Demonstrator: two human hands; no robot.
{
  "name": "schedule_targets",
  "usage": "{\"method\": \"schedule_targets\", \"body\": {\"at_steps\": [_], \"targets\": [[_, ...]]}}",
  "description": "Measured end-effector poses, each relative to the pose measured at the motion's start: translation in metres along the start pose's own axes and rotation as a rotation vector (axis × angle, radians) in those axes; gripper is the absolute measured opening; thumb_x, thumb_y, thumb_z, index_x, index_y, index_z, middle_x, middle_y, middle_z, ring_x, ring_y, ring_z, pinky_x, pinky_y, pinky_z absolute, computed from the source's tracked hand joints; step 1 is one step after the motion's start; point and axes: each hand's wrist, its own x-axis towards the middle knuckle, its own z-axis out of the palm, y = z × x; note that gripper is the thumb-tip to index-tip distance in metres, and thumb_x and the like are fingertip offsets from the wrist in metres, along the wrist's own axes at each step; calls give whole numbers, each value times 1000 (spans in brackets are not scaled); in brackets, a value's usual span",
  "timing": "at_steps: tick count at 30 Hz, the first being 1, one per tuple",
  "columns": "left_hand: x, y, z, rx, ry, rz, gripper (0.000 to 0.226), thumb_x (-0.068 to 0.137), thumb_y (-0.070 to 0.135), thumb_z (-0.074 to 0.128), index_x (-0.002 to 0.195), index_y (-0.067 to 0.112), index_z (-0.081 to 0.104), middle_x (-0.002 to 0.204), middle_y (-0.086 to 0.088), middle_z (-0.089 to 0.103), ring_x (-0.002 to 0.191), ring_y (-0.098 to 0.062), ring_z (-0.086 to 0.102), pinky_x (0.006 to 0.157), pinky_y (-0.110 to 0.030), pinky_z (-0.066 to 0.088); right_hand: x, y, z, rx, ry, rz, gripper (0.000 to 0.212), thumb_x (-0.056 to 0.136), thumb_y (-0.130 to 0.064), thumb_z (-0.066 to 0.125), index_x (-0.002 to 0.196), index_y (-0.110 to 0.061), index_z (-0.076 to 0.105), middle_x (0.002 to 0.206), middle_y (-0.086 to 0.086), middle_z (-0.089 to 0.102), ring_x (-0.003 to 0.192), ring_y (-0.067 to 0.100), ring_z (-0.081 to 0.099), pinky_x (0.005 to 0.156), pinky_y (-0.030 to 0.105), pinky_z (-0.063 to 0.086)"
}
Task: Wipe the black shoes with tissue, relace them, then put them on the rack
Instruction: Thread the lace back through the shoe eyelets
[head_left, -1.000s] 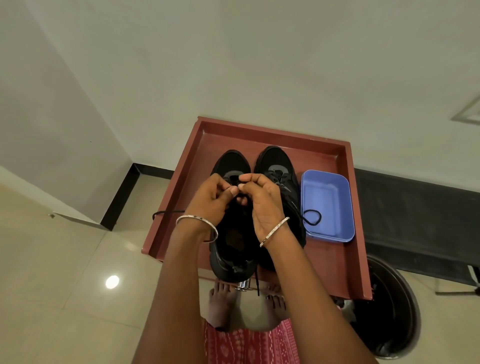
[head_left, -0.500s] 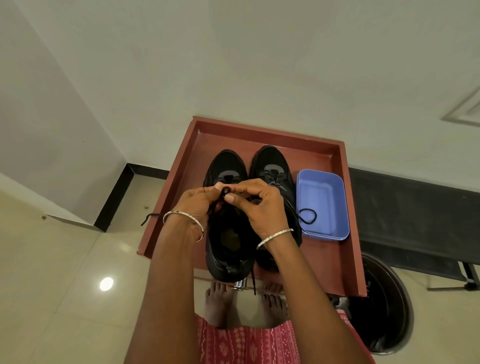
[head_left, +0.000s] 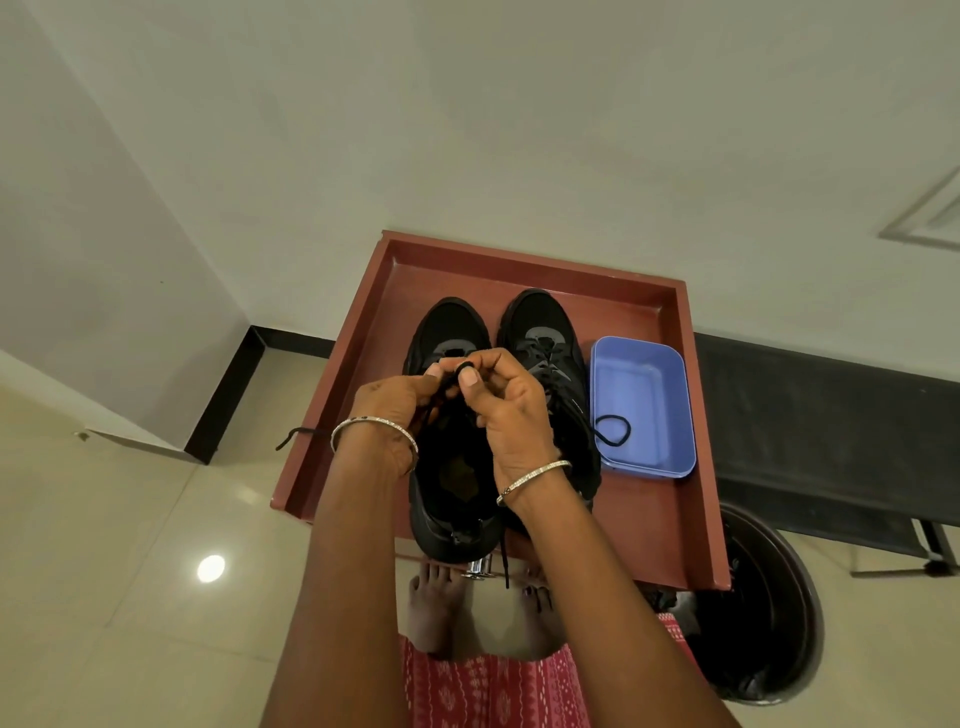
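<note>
Presently the left black shoe (head_left: 449, 332) stands on the red-brown tray (head_left: 644, 525), toe pointing away from the person and heel toward them, its long axis running straight out from the body; the right black shoe (head_left: 545, 332) stands just beside it, parallel and already laced. A black lace (head_left: 462, 366) rises from the left shoe's eyelet area, directly beneath the hands. Both hands meet above the tongue: the left hand (head_left: 395, 410) pinches the lace from the left side, and the right hand (head_left: 506, 410) is closed on a small bend of it between thumb and forefinger. One loose end trails left over the tray edge (head_left: 298, 431), another hangs down past the heel. By my judgement, relacing of this shoe is in hand, and the next pass depends on drawing the lace across the shoe's axis; either hand is equally near. A blue plastic tub (head_left: 670, 395) sits right of the shoes, a lace loop resting in it.
</note>
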Motion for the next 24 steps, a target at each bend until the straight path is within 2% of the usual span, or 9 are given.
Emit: {"method": "schedule_targets", "body": {"at_steps": [1, 3, 6, 9, 11, 13, 16, 20, 24], "targets": [[2, 0, 0, -11, 25, -8, 14, 86, 18, 75, 86, 6, 69, 87, -10, 70, 74, -19, 66, 62, -28, 51, -1, -2, 1, 61, -2, 33, 16, 97, 6, 53, 90, -7, 59, 88, 6, 74, 73, 4, 67, 67, 17, 51], [2, -1, 0, -60, 97, -5, 13, 87, 15, 73, 88, 4, 67, 90, -13, 71, 77, -22, 68, 61, -31, 53, -3, -4, 3, 92, 16, 86, 20, 98, 5, 52, 87, -10, 57, 80, 1, 73, 59, -1, 58, 56, 12, 42], [7, -7, 0, -4, 217, 93, 19, 91, 19, 69, 77, 8, 65, 88, -14, 71, 80, -27, 70, 79, -39, 59, -3, -3, 0, 85, 67, 173, 23, 99, 3, 50, 83, -12, 57, 69, -2, 66, 50, 7, 42, 49, 20, 32], [11, -13, 2, 170, 338, 242, 21, 94, 28, 66, 79, 13, 62, 91, -9, 69, 76, -22, 68, 84, -43, 59, -9, -3, -6, 85, 116, 276, 26, 96, 6, 46, 80, -12, 55, 66, 0, 59, 47, 8, 33, 47, 24, 23], [11, -16, 6, 318, 407, 350, 23, 94, 31, 65, 81, 14, 56, 89, -3, 63, 81, -24, 64, 84, -42, 56, -16, -5, -8, 62, 106, 309, 26, 97, 5, 45, 79, -13, 53, 64, -1, 57, 44, 7, 31, 46, 23, 21], [7, -17, 11, 450, 446, 411, 22, 96, 31, 62, 85, 14, 53, 83, 2, 55, 82, -24, 57, 74, -37, 46, -20, -6, -8, 35, 88, 322, 27, 98, 3, 45, 78, -13, 52, 63, -3, 56, 42, 5, 30, 44, 22, 21], [7, -18, 18, 575, 488, 464, 20, 97, 32, 60, 88, 16, 51, 85, -2, 58, 81, -27, 56, 67, -36, 40, -23, -7, -9, 12, 72, 330, 29, 99, 3, 44, 76, -13, 53, 64, -1, 55, 40, 3, 31, 41, 18, 23], [16, -22, 22, 598, 504, 449, 20, 96, 31, 60, 85, 19, 49, 92, -8, 64, 87, -32, 59, 68, -37, 39, -25, -11, -11, 0, 56, 287, 31, 98, 7, 44, 76, -10, 55, 63, 2, 53, 38, 1, 36, 41, 11, 29], [21, -23, 24, 596, 498, 448, 21, 96, 30, 61, 82, 19, 50, 88, -6, 61, 89, -35, 61, 68, -37, 40, -29, -9, -9, 33, 84, 258, 33, 97, 11, 43, 73, -9, 56, 59, 2, 52, 38, 1, 32, 40, 13, 26]]}}
